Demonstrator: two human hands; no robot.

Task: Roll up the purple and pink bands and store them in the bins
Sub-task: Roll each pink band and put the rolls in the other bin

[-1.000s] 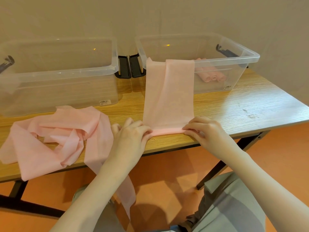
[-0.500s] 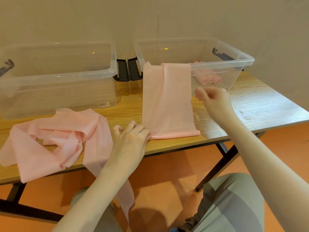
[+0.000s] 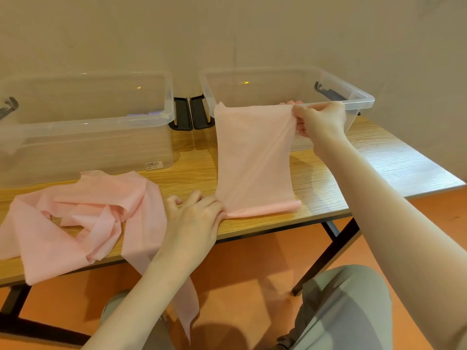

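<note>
A pink band [image 3: 252, 157] lies stretched from the table's front edge up over the rim of the right clear bin [image 3: 358, 97]. Its near end is folded into a short roll at the front edge. My left hand [image 3: 194, 213] presses down on the left end of that roll with curled fingers. My right hand [image 3: 318, 120] pinches the band's far right corner at the bin rim and holds it lifted. More pink band [image 3: 83, 213] lies crumpled on the left of the table, one tail hanging over the edge. The left clear bin [image 3: 83, 122] stands behind it.
The wooden table [image 3: 379, 160] has black legs and stands against a beige wall. Black bin latches [image 3: 192, 113] sit between the two bins. The floor is orange. My knees show under the table edge.
My right hand left the roll at the front edge, rose to the bin rim and took hold of the band's far corner. My left hand stayed on the roll.
</note>
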